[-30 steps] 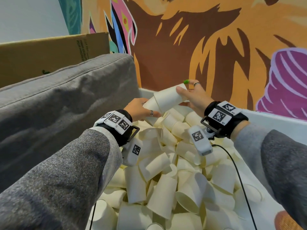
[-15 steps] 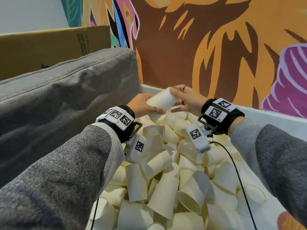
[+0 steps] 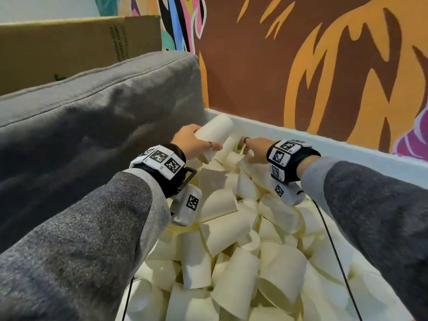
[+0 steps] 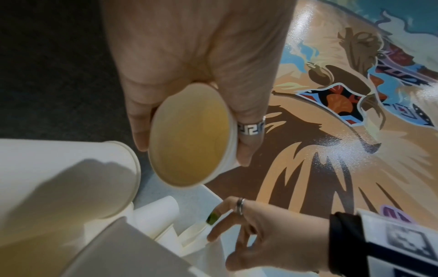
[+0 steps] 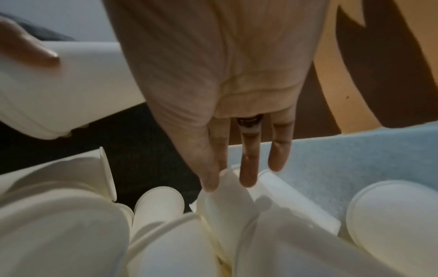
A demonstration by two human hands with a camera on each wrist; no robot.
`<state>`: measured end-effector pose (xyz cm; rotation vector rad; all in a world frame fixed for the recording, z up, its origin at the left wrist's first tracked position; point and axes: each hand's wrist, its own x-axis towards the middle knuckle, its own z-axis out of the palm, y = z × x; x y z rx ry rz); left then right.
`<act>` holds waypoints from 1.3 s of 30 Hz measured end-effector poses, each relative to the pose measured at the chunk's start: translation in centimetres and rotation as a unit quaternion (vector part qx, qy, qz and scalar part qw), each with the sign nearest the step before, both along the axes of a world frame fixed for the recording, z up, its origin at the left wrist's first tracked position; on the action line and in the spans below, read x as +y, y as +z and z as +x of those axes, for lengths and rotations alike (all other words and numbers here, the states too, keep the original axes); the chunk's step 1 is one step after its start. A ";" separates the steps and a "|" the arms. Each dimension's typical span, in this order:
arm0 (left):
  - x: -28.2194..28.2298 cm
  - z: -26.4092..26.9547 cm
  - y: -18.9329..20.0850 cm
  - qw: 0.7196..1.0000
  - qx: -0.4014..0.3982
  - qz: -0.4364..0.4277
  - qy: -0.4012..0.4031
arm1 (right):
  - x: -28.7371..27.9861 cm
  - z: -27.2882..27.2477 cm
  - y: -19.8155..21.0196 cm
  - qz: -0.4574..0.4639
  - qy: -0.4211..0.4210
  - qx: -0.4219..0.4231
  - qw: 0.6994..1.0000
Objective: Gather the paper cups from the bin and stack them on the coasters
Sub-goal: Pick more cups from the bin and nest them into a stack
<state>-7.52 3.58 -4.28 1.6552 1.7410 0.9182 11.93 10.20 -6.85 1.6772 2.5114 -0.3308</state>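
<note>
R hand (image 5: 213, 84): fingers straight, nothing held, tips touching a cup (image 5: 227, 198) just below, by the bin (image 3: 347, 147) wall. Should be pinched at the rim, not the side, else crush. L hand (image 3: 194, 144) grips the stack (image 3: 214, 135); mouth to be kept toward R for nesting. Coasters not in view.

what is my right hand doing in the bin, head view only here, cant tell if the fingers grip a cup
Observer: In the right wrist view the fingers of the right hand are straight. Their tips touch a loose cup near the far wall of the bin, gripping nothing.
Operator: and the cup in my left, anything inside
Observer: The left wrist view looks straight into the held cup. It is empty, and the left hand is wrapped round it.
</note>
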 end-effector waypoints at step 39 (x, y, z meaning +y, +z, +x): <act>-2.6 4.5 4.3 0.900 -0.429 -0.017 -0.072 | -6.8 1.0 5.1 -0.103 -0.184 0.746 0.632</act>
